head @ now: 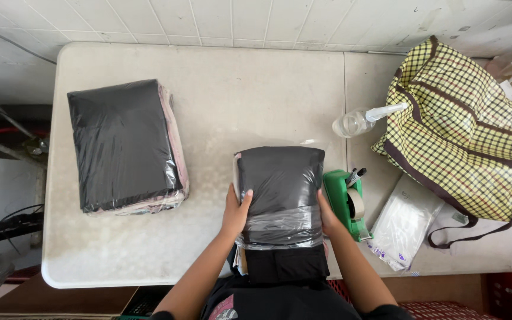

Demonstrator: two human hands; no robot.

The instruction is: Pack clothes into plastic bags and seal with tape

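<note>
Two pale table halves (208, 89) meet at a seam, standing on a white tiled floor (208, 18). At the near edge sits a black folded garment in a clear bag (280, 195), half overhanging toward me. My left hand (235, 212) presses its left side, thumb on top, and my right hand (327, 214) clasps its right side. To the left, well apart, lies a stack of bagged black garments (122, 145). Just right stands a green tape dispenser (346, 201) holding markers, then flat empty clear bags (401, 228), a spray bottle (360, 121) and a yellow checked tote (463, 136), its contents hidden.
</note>
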